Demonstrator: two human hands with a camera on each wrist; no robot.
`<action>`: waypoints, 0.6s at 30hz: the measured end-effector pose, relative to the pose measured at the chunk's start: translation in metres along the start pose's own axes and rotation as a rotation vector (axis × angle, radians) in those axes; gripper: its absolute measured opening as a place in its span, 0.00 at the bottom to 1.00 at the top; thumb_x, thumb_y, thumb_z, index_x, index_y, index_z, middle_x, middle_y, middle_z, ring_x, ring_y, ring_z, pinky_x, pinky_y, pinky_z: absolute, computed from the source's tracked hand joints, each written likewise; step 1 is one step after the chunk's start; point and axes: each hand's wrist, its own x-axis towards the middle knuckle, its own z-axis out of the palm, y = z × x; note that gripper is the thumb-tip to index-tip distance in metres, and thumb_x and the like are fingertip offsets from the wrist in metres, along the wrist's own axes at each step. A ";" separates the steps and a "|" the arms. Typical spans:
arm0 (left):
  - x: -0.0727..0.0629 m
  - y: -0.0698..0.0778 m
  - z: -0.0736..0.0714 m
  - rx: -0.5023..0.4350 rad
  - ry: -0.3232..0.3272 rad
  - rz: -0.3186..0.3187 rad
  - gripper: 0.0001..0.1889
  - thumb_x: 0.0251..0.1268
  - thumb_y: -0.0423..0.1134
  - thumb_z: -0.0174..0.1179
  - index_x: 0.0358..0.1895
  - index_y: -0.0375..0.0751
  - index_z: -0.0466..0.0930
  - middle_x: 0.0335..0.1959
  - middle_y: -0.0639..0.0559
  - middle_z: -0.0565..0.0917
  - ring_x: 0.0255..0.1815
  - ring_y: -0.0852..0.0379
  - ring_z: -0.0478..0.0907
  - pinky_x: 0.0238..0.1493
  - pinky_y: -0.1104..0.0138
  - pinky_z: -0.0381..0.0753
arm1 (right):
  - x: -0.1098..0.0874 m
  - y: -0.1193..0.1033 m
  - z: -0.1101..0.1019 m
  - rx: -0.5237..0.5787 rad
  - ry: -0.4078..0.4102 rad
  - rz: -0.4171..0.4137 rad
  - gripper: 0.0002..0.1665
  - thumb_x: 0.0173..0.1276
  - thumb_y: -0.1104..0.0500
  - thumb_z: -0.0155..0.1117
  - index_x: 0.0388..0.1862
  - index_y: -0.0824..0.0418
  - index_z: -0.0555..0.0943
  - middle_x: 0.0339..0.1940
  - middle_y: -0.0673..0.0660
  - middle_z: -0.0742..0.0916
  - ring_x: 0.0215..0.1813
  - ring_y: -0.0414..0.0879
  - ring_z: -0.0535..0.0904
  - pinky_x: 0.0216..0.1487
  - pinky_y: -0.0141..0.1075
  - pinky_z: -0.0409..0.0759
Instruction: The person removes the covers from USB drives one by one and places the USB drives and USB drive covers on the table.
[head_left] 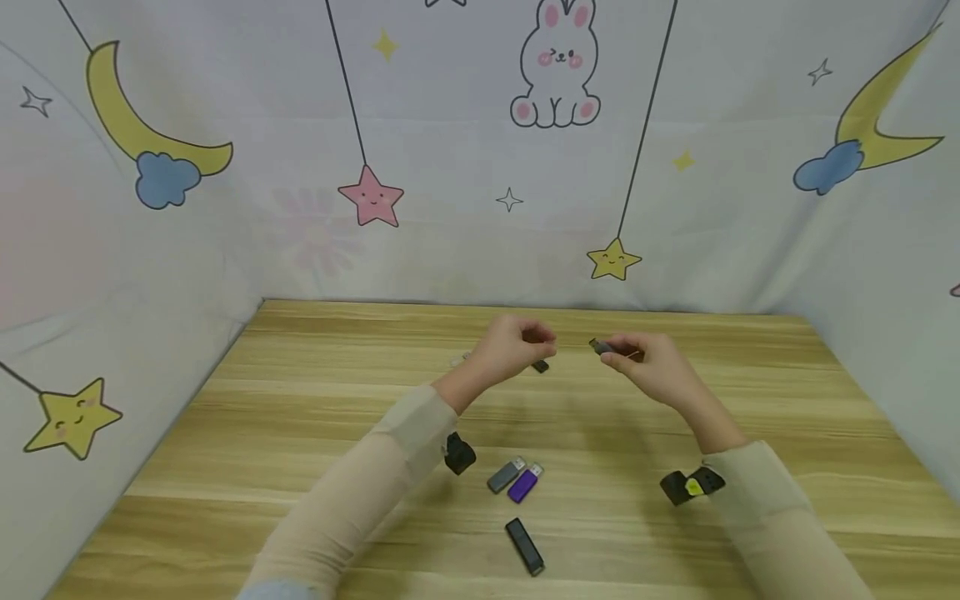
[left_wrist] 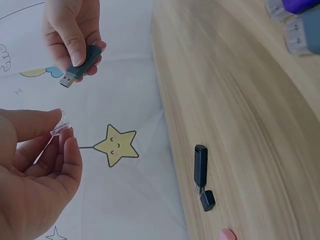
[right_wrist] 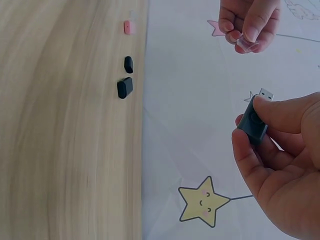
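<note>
My left hand point(head_left: 508, 350) pinches a small clear plastic cap point(left_wrist: 61, 125) between thumb and fingertips, above the back of the table. To its right, my right hand point(head_left: 651, 367) grips a dark grey-green USB flash drive point(right_wrist: 254, 122). The drive's bare metal plug points toward the left hand, with a gap between plug and cap. Both hands are raised off the table. Below them lies a black USB drive point(left_wrist: 200, 165) with its black cap point(left_wrist: 207, 201) beside the plug end. Most of the cap is hidden in the head view.
On the wooden table point(head_left: 337, 333), nearer the front, lie a grey USB drive point(head_left: 504, 475) and a purple USB drive point(head_left: 523, 485) with clear caps. A long black stick point(head_left: 524, 546) lies closer still. A pink piece point(right_wrist: 127, 27) sits near the back edge, before the printed cloth point(head_left: 480, 250).
</note>
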 end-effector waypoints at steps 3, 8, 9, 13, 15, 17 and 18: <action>0.005 0.001 0.000 -0.006 0.021 0.003 0.10 0.66 0.37 0.61 0.48 0.39 0.83 0.44 0.48 0.84 0.45 0.54 0.80 0.44 0.65 0.80 | 0.006 0.001 -0.001 -0.007 0.005 0.001 0.19 0.72 0.57 0.59 0.55 0.69 0.80 0.45 0.63 0.86 0.41 0.51 0.81 0.37 0.37 0.77; 0.013 0.002 0.001 -0.034 0.051 0.001 0.10 0.66 0.36 0.62 0.47 0.38 0.83 0.43 0.48 0.84 0.45 0.53 0.80 0.45 0.64 0.80 | 0.016 0.002 -0.003 0.008 0.019 0.026 0.19 0.72 0.57 0.59 0.54 0.70 0.79 0.45 0.65 0.86 0.42 0.52 0.81 0.39 0.36 0.77; 0.015 0.002 0.001 -0.039 0.055 -0.005 0.10 0.66 0.36 0.62 0.47 0.38 0.83 0.44 0.48 0.84 0.45 0.53 0.80 0.45 0.64 0.80 | 0.018 0.003 -0.003 0.015 0.022 0.033 0.20 0.72 0.56 0.59 0.55 0.70 0.79 0.46 0.65 0.86 0.43 0.52 0.81 0.39 0.35 0.77; 0.020 0.000 0.002 -0.044 0.071 -0.014 0.10 0.65 0.36 0.62 0.47 0.38 0.83 0.44 0.47 0.84 0.46 0.53 0.80 0.45 0.65 0.80 | 0.025 0.005 -0.004 0.027 0.039 0.043 0.20 0.72 0.56 0.59 0.55 0.69 0.79 0.46 0.66 0.85 0.43 0.53 0.80 0.40 0.36 0.77; 0.022 -0.002 0.002 -0.046 0.075 -0.014 0.10 0.65 0.36 0.62 0.47 0.38 0.83 0.44 0.47 0.84 0.46 0.52 0.80 0.45 0.65 0.80 | 0.027 0.006 -0.005 0.027 0.051 0.033 0.20 0.72 0.57 0.59 0.55 0.69 0.79 0.45 0.66 0.86 0.42 0.52 0.80 0.40 0.35 0.77; 0.024 -0.004 0.002 -0.051 0.079 -0.014 0.10 0.65 0.36 0.62 0.47 0.38 0.83 0.44 0.47 0.84 0.46 0.52 0.80 0.44 0.64 0.81 | 0.030 0.008 -0.006 0.026 0.055 0.033 0.19 0.72 0.57 0.59 0.55 0.69 0.79 0.45 0.66 0.86 0.42 0.52 0.81 0.40 0.36 0.78; 0.025 -0.005 0.002 -0.056 0.081 -0.017 0.10 0.65 0.36 0.62 0.47 0.38 0.83 0.44 0.47 0.83 0.46 0.52 0.80 0.44 0.64 0.81 | 0.032 0.009 -0.006 0.022 0.056 0.037 0.20 0.72 0.57 0.59 0.56 0.69 0.79 0.45 0.65 0.85 0.42 0.51 0.80 0.40 0.36 0.78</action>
